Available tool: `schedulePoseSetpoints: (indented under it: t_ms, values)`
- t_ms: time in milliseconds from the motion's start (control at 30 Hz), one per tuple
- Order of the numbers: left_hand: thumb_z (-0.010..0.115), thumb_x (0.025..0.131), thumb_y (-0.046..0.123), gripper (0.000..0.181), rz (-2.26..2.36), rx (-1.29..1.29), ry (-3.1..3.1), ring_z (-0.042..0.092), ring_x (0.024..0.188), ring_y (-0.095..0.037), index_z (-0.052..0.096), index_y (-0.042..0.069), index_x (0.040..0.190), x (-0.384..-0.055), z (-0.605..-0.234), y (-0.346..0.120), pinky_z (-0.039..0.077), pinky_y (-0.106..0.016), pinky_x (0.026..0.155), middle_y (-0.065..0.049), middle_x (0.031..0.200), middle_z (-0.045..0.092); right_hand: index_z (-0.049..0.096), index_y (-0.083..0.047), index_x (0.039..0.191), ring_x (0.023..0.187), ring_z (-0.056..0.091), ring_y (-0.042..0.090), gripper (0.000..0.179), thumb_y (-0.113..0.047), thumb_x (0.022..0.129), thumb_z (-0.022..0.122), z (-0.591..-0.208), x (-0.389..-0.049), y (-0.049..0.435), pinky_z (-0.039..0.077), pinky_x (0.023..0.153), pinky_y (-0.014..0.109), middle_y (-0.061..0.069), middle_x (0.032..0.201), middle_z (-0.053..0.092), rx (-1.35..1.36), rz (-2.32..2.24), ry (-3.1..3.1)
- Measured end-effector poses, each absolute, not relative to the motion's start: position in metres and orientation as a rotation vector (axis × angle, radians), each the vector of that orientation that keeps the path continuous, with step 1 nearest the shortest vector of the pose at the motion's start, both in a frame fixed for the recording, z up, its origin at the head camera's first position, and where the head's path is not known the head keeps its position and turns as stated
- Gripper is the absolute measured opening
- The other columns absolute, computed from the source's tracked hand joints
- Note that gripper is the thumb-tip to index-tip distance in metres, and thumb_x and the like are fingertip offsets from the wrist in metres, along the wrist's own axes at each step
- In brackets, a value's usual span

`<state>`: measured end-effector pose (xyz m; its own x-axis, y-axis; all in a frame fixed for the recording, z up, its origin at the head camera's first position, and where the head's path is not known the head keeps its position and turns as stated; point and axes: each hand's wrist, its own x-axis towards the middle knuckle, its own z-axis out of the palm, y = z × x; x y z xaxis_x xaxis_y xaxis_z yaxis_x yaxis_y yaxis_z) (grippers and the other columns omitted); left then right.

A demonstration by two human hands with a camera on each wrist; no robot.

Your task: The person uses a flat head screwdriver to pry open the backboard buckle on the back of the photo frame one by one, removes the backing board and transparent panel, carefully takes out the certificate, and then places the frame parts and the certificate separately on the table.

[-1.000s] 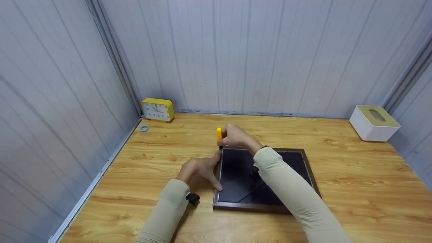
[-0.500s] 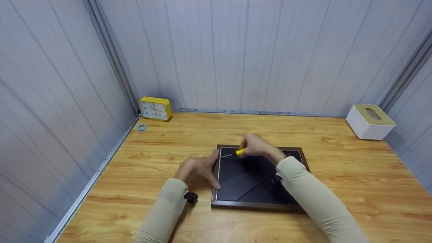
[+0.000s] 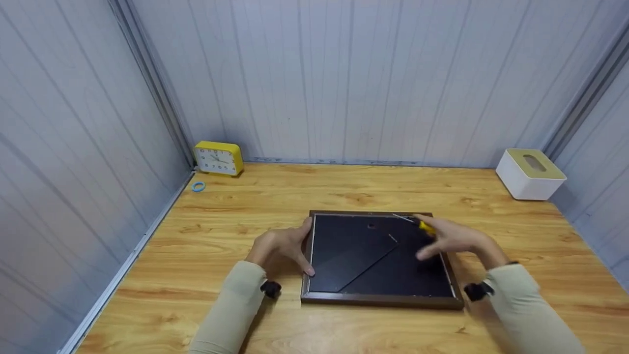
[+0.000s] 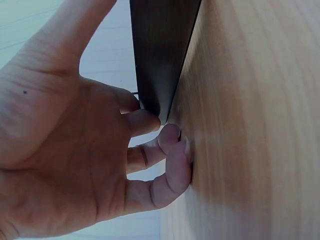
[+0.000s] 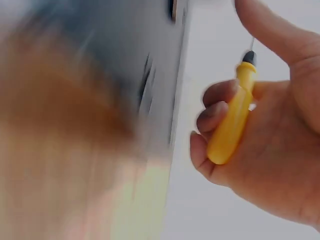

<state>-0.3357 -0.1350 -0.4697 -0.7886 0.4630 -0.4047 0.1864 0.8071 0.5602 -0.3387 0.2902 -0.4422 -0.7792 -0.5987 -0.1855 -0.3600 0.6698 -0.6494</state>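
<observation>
A dark brown picture frame (image 3: 383, 298) lies back side up on the table, with a folded-in support leg on its black backing. My left hand (image 3: 282, 248) holds its left edge, thumb on the near part of the rim and forefinger by the far corner. In the left wrist view the other fingers curl beside the frame's side (image 4: 160, 55), with their tips down at the table. My right hand (image 3: 454, 238), over the frame's right side, grips a screwdriver (image 5: 232, 125) by its yellow handle with curled fingers; the thumb stands away. Its thin shaft points left, over the far rim.
A yellow alarm clock (image 3: 218, 158) stands at the back left, with a small blue ring (image 3: 198, 187) before it. At the back right is a white tissue box (image 3: 530, 174) with a wood-coloured lid. Pale panel walls (image 3: 324, 83) close off the back and sides.
My right hand has moved from the frame's far left corner across to its right side, carrying the screwdriver, and its thumb has spread. The left hand has kept its place on the left edge.
</observation>
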Motion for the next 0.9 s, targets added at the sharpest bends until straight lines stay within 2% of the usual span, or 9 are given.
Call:
schedulePoseSetpoints:
  t_ms: [133, 200, 333, 467, 667, 900]
  values:
    - [0.095, 0.056, 0.052, 0.154, 0.71, 0.524, 2.434, 0.009, 0.151, -0.023, -0.013, 0.015, 0.16, -0.338, -0.47, -0.137, 0.015, -0.042, 0.12, -0.013, 0.166, 0.005, 0.013, 0.01, 0.155, 0.14, 0.027, 0.052, 0.122, -0.034, 0.073, 0.091, -0.447, -0.324, 0.321, 0.03, 0.108, 0.064, 0.037, 0.154, 0.024, -0.736, -0.802, 2.484]
    - [0.094, 0.06, 0.052, 0.152, 0.717, 0.567, 2.415, 0.007, 0.151, -0.024, -0.015, 0.013, 0.159, -0.34, -0.47, -0.14, 0.014, -0.042, 0.12, -0.015, 0.166, 0.002, 0.009, 0.011, 0.155, 0.141, 0.023, 0.052, 0.126, -0.033, 0.07, 0.092, -0.449, -0.319, 0.329, 0.03, 0.108, 0.064, 0.037, 0.156, 0.018, -0.73, -0.801, 2.456]
    - [0.088, 0.071, 0.051, 0.143, 0.737, 0.624, 2.352, 0.003, 0.151, -0.023, -0.018, 0.012, 0.158, -0.343, -0.47, -0.146, 0.013, -0.042, 0.121, -0.016, 0.166, -0.004, 0.003, 0.008, 0.157, 0.143, 0.014, 0.053, 0.129, -0.032, 0.071, 0.092, -0.456, -0.316, 0.335, 0.029, 0.108, 0.063, 0.036, 0.159, 0.008, -0.697, -0.812, 2.383]
    - [0.082, 0.079, 0.052, 0.132, 0.793, 0.645, 2.312, 0.002, 0.151, -0.022, -0.015, 0.011, 0.159, -0.345, -0.471, -0.148, 0.012, -0.041, 0.121, -0.014, 0.165, -0.007, 0.002, 0.004, 0.158, 0.145, 0.01, 0.052, 0.128, -0.031, 0.073, 0.09, -0.459, -0.32, 0.337, 0.03, 0.109, 0.062, 0.035, 0.16, 0.006, -0.693, -0.806, 2.345]
    - [0.084, 0.079, 0.048, 0.131, 0.79, 0.602, 2.366, 0.007, 0.151, -0.024, -0.014, 0.012, 0.159, -0.343, -0.469, -0.144, 0.017, -0.042, 0.12, -0.017, 0.165, -0.002, 0.003, 0.001, 0.159, 0.145, 0.007, 0.052, 0.122, -0.032, 0.077, 0.087, -0.462, -0.328, 0.342, 0.026, 0.11, 0.064, 0.034, 0.16, 0.005, -0.706, -0.811, 2.329]
    - [0.085, 0.07, 0.058, 0.132, 0.557, 0.454, 2.519, 0.024, 0.148, -0.027, 0.002, 0.012, 0.162, -0.327, -0.455, -0.133, 0.026, -0.043, 0.117, -0.013, 0.164, 0.021, 0.01, -0.005, 0.161, 0.145, 0.008, 0.052, 0.111, -0.023, 0.081, 0.084, -0.458, -0.343, 0.339, 0.028, 0.109, 0.064, 0.032, 0.161, 0.007, -0.724, -0.785, 2.335]
